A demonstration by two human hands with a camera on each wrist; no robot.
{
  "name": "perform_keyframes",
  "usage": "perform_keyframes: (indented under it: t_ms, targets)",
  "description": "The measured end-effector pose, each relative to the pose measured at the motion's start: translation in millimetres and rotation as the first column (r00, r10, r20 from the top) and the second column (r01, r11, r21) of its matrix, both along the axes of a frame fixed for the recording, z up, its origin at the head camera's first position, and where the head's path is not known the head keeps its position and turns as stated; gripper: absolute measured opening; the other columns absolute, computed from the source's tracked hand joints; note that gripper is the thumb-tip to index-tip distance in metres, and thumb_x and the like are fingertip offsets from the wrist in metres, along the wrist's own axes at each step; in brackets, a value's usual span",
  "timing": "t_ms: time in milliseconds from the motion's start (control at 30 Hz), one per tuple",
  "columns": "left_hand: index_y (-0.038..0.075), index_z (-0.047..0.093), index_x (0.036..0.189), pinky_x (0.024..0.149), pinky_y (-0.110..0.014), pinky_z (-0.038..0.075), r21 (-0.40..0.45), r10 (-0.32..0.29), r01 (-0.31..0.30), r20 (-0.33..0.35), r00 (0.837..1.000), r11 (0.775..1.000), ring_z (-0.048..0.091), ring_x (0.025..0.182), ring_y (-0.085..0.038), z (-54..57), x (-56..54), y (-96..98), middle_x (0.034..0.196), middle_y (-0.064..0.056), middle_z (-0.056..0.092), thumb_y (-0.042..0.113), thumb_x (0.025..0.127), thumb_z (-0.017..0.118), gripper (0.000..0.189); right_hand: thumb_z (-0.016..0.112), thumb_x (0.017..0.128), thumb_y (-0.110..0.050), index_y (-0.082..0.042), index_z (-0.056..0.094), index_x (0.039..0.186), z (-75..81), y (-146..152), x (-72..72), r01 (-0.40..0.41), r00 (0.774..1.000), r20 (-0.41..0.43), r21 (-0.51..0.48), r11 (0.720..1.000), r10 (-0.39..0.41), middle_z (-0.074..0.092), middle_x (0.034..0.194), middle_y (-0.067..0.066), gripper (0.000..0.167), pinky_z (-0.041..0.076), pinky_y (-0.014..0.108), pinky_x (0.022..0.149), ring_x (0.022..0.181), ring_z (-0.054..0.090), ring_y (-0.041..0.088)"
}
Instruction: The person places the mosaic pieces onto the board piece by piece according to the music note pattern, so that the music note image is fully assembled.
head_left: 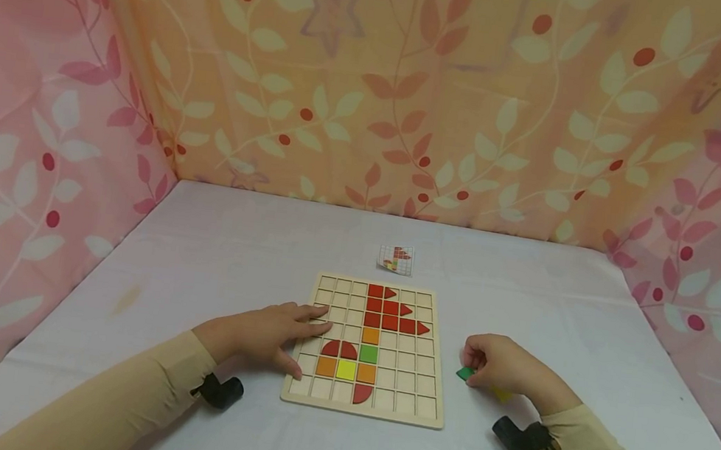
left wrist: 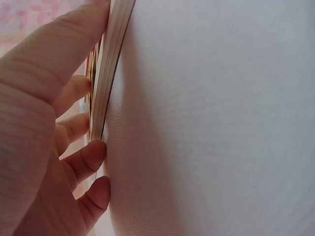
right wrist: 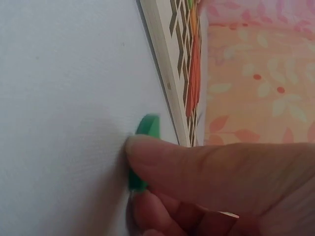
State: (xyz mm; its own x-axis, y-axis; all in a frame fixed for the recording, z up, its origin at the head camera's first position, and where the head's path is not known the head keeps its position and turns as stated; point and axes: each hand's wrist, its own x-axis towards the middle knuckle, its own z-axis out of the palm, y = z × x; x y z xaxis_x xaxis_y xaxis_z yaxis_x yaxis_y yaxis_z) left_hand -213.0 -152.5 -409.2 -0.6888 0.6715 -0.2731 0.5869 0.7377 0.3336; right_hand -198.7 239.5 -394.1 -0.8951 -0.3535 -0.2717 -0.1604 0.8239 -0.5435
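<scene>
The wooden grid board [head_left: 399,382] lies on the table with coloured tiles set in its squares. On its left edge rests my left hand [head_left: 264,331], fingers spread over the frame and thumb near the lower left corner. To the right of the board, my right hand [head_left: 508,364] pinches a small green tile [right wrist: 151,127] between thumb and fingers, close over the cloth. The tile shows a curved edge in the right wrist view; the fingers hide part of it. Partly hidden under that hand is a yellow piece [head_left: 503,396].
Red tiles [head_left: 389,323] form rows in the board's upper part, with orange, green, yellow and rounded red tiles lower down. Behind the board lies a small printed pattern card [head_left: 396,259]. White cloth [head_left: 232,240] covers the table; patterned curtains [head_left: 375,93] hang around it.
</scene>
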Motion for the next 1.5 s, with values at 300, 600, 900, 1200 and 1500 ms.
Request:
perform_keyframes:
  t_ms: [300, 600, 900, 1200, 1500]
  targets:
    - [0.038, 0.024, 0.143, 0.105, -0.051, 0.022, -0.004, 0.001, -0.001, -0.001, 1.000, 1.000, 0.016, 0.137, -0.034, -0.2, 1.2, -0.3, 0.153, 0.008, 0.012, 0.069, 0.069, 0.057, 0.087, 0.074, 0.070, -0.002, -0.014, 0.053, 0.082, -4.3, -0.1, -1.9, 0.020, 1.000, 0.012, 0.015, 1.000, -0.020, 0.048, 0.067, 0.001, 0.027, 0.037, 0.028, 0.053, 0.064, 0.046, 0.015]
    - [0.039, 0.023, 0.143, 0.105, -0.052, 0.023, -0.010, -0.002, 0.002, -0.010, 1.000, 1.000, 0.017, 0.137, -0.033, -1.4, 0.6, -0.5, 0.153, 0.009, 0.011, 0.069, 0.068, 0.056, 0.087, 0.073, 0.069, 0.000, -0.014, 0.053, 0.078, -4.7, 0.9, -2.7, -0.010, 1.000, -0.011, 0.010, 1.000, 0.010, 0.048, 0.067, 0.000, 0.027, 0.037, 0.027, 0.055, 0.065, 0.046, 0.015]
    - [0.038, 0.023, 0.143, 0.105, -0.051, 0.023, -0.011, -0.002, 0.002, -0.007, 1.000, 1.000, 0.017, 0.137, -0.032, 0.3, 1.4, 0.0, 0.153, 0.008, 0.011, 0.068, 0.069, 0.057, 0.088, 0.071, 0.075, -0.006, -0.013, 0.055, 0.069, 4.3, 0.0, -4.1, -0.039, 0.999, 0.024, 0.002, 0.999, 0.039, 0.045, 0.059, -0.002, 0.018, 0.035, 0.025, 0.050, 0.057, 0.045, 0.015]
    - [0.038, 0.023, 0.143, 0.105, -0.051, 0.022, -0.020, 0.008, -0.008, 0.005, 1.000, 1.000, 0.016, 0.137, -0.033, 2.8, 1.2, 0.7, 0.153, 0.009, 0.011, 0.067, 0.069, 0.059, 0.087, 0.070, 0.079, -0.013, -0.009, 0.058, 0.075, 11.8, -26.7, -10.0, -0.061, 0.995, 0.067, -0.187, 0.980, 0.075, 0.055, 0.067, 0.001, 0.014, 0.044, 0.031, 0.053, 0.061, 0.051, 0.017]
    - [0.039, 0.021, 0.143, 0.105, -0.051, 0.023, -0.013, -0.006, 0.006, -0.005, 1.000, 1.000, 0.015, 0.137, -0.031, 2.2, -0.6, -0.3, 0.153, 0.009, 0.010, 0.066, 0.069, 0.058, 0.087, 0.065, 0.083, -0.010, -0.012, 0.064, 0.085, 11.9, -78.6, -9.9, -0.134, 0.990, 0.009, -0.265, 0.955, 0.142, 0.057, 0.070, -0.001, 0.004, 0.046, 0.029, 0.061, 0.068, 0.052, 0.015]
